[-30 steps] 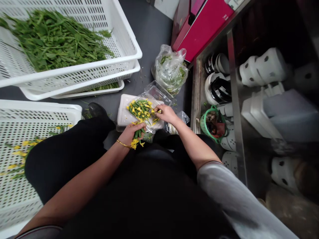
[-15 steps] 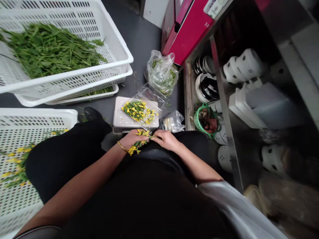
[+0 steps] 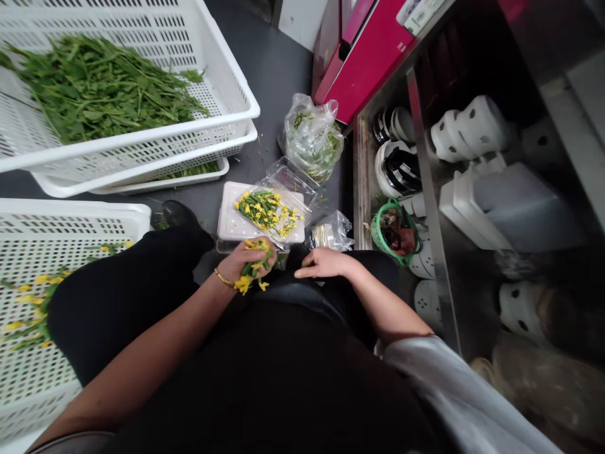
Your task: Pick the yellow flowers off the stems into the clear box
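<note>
Left hand [image 3: 246, 257], fingers curled around a bunch of yellow-flowered stems [image 3: 246, 283], over the lap at 6 o'clock from the clear tray [image 3: 300, 208]. Right hand [image 3: 325, 263] at 3 o'clock, empty, fingers pressed together. A loose grip would likely spare the blossoms.

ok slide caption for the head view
Left hand grips a bunch of yellow-flowered green stems; right hand lies open beside it.

The dark grey floor [image 3: 278, 75] carries a stack of white perforated plastic crates [image 3: 142, 151] at far left and another white perforated crate [image 3: 70, 221] near left. In the middle lies a flat white plastic box [image 3: 231, 224], with a clear plastic bag of greens [image 3: 309, 135] beyond it and a small clear packet [image 3: 331, 233] just right of it.
</note>
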`<state>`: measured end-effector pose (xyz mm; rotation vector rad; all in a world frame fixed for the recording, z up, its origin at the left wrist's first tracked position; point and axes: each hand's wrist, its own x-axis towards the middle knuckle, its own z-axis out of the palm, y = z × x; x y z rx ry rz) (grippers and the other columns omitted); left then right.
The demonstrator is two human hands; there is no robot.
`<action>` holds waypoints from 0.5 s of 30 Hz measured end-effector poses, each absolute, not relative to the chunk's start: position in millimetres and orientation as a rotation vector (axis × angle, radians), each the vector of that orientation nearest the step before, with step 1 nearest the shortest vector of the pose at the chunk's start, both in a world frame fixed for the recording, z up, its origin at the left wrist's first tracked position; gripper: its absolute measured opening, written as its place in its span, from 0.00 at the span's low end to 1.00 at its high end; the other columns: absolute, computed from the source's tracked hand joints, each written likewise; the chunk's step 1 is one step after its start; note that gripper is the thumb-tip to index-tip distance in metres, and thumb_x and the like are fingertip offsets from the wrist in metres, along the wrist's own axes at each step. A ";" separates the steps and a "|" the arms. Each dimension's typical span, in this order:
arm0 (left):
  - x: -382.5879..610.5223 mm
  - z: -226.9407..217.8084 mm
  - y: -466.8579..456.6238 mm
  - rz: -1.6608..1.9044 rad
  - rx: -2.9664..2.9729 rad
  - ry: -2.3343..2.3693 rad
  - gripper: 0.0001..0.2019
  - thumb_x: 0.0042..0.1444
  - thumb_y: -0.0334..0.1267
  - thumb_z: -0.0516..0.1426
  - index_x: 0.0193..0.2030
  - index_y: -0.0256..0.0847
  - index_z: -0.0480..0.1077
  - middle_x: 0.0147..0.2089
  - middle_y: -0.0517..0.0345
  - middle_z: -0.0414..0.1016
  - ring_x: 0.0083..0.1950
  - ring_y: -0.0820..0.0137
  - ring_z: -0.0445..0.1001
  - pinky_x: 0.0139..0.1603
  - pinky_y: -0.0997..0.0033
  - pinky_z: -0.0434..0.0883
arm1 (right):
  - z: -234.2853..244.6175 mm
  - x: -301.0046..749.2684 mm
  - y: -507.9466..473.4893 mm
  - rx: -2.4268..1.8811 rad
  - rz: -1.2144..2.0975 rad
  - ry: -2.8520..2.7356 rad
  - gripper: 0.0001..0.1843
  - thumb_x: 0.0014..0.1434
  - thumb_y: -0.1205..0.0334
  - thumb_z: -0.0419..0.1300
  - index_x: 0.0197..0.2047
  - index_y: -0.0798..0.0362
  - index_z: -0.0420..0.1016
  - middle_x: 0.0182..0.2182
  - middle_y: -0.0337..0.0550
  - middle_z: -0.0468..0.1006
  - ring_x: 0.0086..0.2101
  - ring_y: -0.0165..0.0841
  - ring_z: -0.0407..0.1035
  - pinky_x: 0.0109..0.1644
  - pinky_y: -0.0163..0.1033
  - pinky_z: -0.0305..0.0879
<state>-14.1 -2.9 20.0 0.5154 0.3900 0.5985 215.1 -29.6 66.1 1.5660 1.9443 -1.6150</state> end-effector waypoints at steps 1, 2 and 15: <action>-16.0 21.7 -0.5 0.652 0.468 0.405 0.14 0.37 0.40 0.65 0.30 0.38 0.69 0.24 0.57 0.68 0.20 0.76 0.62 0.16 0.79 0.54 | 64.4 216.5 -17.7 1.668 -1.323 2.003 0.27 0.52 0.38 0.56 0.28 0.56 0.77 0.22 0.44 0.75 0.24 0.29 0.68 0.28 0.32 0.59; -17.6 23.6 2.1 0.689 0.440 0.432 0.15 0.37 0.41 0.65 0.33 0.38 0.70 0.24 0.57 0.68 0.21 0.76 0.62 0.16 0.79 0.54 | 59.8 215.4 -5.2 1.772 -1.060 2.053 0.27 0.53 0.38 0.55 0.29 0.56 0.78 0.25 0.46 0.77 0.27 0.31 0.70 0.30 0.33 0.60; -15.9 19.8 15.6 0.717 0.505 0.556 0.21 0.37 0.39 0.66 0.40 0.37 0.71 0.27 0.56 0.70 0.22 0.76 0.65 0.19 0.77 0.58 | -29.2 180.0 76.8 1.998 -0.838 1.867 0.11 0.50 0.62 0.58 0.36 0.60 0.74 0.37 0.51 0.78 0.35 0.33 0.72 0.35 0.31 0.64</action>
